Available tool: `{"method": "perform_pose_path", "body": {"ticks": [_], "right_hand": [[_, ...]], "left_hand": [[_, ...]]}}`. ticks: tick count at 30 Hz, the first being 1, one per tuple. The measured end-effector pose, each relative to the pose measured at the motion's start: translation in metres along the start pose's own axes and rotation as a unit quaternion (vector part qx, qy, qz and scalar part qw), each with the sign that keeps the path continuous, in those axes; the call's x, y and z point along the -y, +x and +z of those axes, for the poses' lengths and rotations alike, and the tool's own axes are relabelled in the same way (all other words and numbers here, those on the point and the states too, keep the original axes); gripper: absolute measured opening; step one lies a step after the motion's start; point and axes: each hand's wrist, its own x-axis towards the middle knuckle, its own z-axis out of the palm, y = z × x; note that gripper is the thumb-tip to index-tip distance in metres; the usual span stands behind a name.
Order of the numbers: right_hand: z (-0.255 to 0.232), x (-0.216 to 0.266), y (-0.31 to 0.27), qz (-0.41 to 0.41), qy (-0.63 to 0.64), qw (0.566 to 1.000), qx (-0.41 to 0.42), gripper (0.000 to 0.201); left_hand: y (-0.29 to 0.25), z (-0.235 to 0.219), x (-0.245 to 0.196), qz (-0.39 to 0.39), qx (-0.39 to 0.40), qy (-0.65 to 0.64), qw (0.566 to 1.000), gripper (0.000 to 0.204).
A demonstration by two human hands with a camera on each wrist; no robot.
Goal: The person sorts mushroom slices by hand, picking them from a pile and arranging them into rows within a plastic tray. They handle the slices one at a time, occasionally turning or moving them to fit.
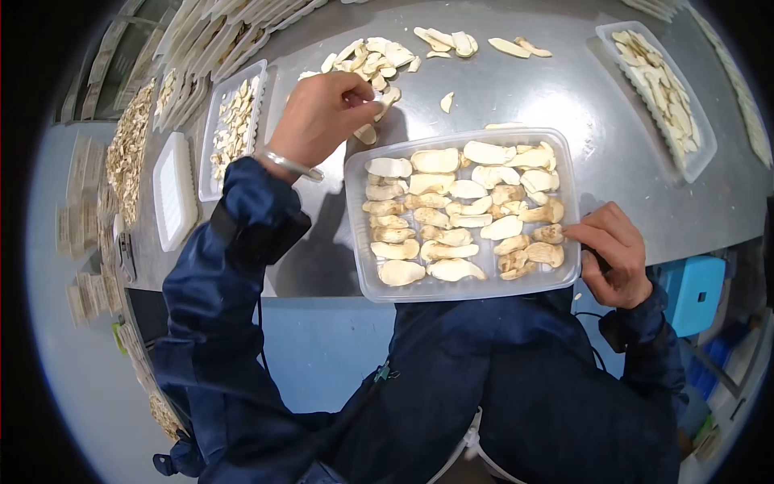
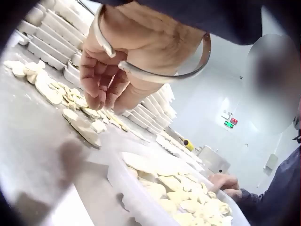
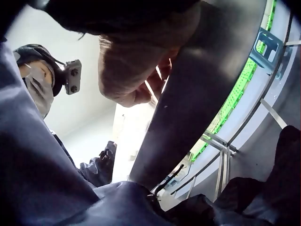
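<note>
A clear plastic tray (image 1: 361, 242) lies at the table's front edge, with pale mushroom slices (image 1: 433, 160) laid in rough columns inside. My right hand (image 1: 614, 254) grips the tray's right rim, fingers over the edge and thumb lower down. My left hand (image 1: 322, 113), wearing a silver bangle (image 1: 292, 165), is beyond the tray's back left corner. Its thumb and fingertips pinch a mushroom slice (image 1: 390, 98) beside a loose pile of slices (image 1: 371, 58). In the left wrist view the bent fingers (image 2: 95, 101) come down close over that pile. The right wrist view shows the right hand (image 3: 136, 70) from below, tray mostly hidden.
More slices (image 1: 448, 40) lie scattered toward the back of the metal table (image 1: 516, 89). A filled tray (image 1: 657, 97) stands at right, another (image 1: 239, 121) at left by an upturned white tray (image 1: 174, 192). Stacked trays (image 1: 218, 32) fill the back left. A blue crate (image 1: 693, 294) sits below right.
</note>
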Motion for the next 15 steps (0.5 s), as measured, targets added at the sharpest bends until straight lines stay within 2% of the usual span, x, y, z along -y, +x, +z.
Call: {"method": "perform_pose_path", "body": {"ticks": [2, 5, 6, 10, 13, 15], "right_hand": [[-0.001, 0.0, 0.0, -0.002, 0.002, 1.0, -0.005, 0.044], [-0.001, 0.0, -0.001, 0.009, 0.002, 1.0, -0.002, 0.045], [-0.001, 0.0, -0.001, 0.01, -0.001, 1.0, -0.001, 0.045], [-0.001, -0.001, -0.001, 0.006, -0.003, 1.0, 0.005, 0.045], [-0.001, -0.001, -0.001, 0.007, -0.002, 1.0, 0.001, 0.045], [-0.001, 0.0, -0.001, 0.007, -0.002, 1.0, -0.001, 0.045]], "left_hand": [[0.016, 0.009, 0.001, -0.017, 0.033, 0.03, 0.999, 0.022], [0.025, 0.017, 0.009, -0.024, 0.036, 0.035, 0.998, 0.021], [0.026, 0.016, 0.004, -0.055, 0.053, -0.014, 0.997, 0.02], [0.027, 0.016, 0.002, -0.055, 0.064, -0.03, 0.996, 0.019], [0.023, 0.014, 0.0, -0.008, 0.051, -0.027, 0.998, 0.014], [0.012, 0.007, 0.004, -0.036, 0.006, -0.171, 0.985, 0.011]]}}
